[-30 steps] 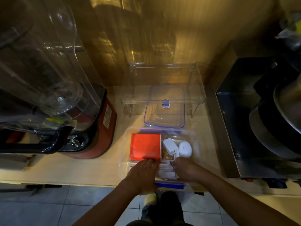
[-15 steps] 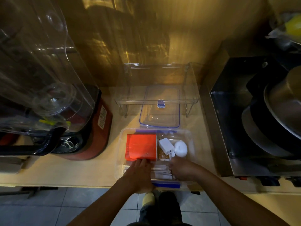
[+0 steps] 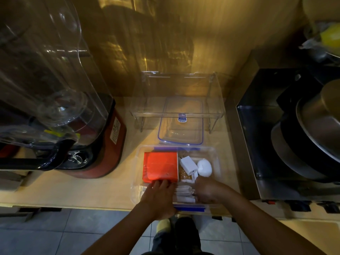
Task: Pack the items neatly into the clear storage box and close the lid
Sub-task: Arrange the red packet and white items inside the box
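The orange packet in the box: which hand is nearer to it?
Left. The left hand has its fingertips at the near edge of the orange packet. The right hand is off to the packet's right, over the white sachets.

Head view, close, facing down over counter (image 3: 73, 192)

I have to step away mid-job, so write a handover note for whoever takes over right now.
Left hand: inside the clear storage box, fingers at the near edge of the red packet; grip not visible.
Right hand: inside the box over the white sachets; grip not visible.
In the box: red packet on the left, white adapter and white oval case on the right, sachets along the near side.
Lid: off, lying on the counter behind the box.
Left: finish tidying, fit the lid, close it.
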Demonstrator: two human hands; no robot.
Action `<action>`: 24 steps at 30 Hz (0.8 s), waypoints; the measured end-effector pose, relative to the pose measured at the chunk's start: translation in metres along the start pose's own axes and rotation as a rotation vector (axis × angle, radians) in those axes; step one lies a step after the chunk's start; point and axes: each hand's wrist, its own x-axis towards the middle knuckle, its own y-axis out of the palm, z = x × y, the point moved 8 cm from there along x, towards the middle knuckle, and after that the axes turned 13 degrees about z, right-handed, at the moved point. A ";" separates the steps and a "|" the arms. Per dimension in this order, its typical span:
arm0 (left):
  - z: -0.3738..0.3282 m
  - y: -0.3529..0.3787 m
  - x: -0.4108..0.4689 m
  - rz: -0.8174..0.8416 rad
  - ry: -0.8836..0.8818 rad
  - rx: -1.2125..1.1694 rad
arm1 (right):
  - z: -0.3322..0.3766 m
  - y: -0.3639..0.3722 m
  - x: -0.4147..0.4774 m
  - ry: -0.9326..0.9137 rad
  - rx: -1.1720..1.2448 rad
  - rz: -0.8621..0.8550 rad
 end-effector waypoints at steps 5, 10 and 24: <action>0.001 -0.002 -0.001 -0.012 -0.012 0.017 | 0.015 0.004 0.003 -0.067 0.161 0.012; 0.000 -0.002 -0.002 0.015 -0.034 -0.021 | -0.003 0.001 -0.003 -0.079 0.639 -0.104; -0.005 -0.008 -0.010 -0.119 0.054 0.001 | -0.006 -0.003 0.001 0.045 0.330 -0.146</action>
